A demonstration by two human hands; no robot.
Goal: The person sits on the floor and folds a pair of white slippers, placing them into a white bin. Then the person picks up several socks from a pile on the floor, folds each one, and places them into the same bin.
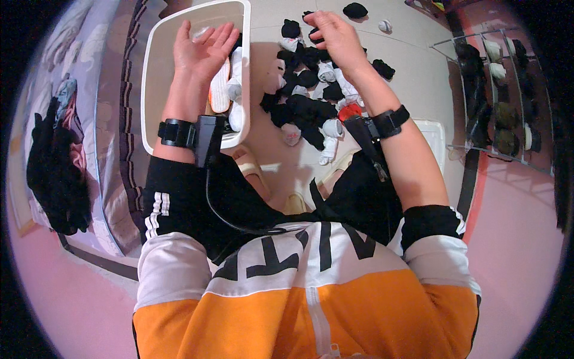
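Note:
My left hand, palm up with its fingers apart, is above a white plastic bin and holds nothing. White socks and a white insole with an orange edge lie along the bin's right side. Over the far part of a pile of black and white socks on the floor is my right hand, its fingers spread and bent, with no object seen in it. A red item lies at the pile's right edge, beside my right wrist strap. Both wrists wear black straps.
A white lid or tray lies right of my knee. At the far right stands a metal rack with shoes and caps. A bed with dark clothes is at the left. A rolled black sock and a white ball lie beyond the pile.

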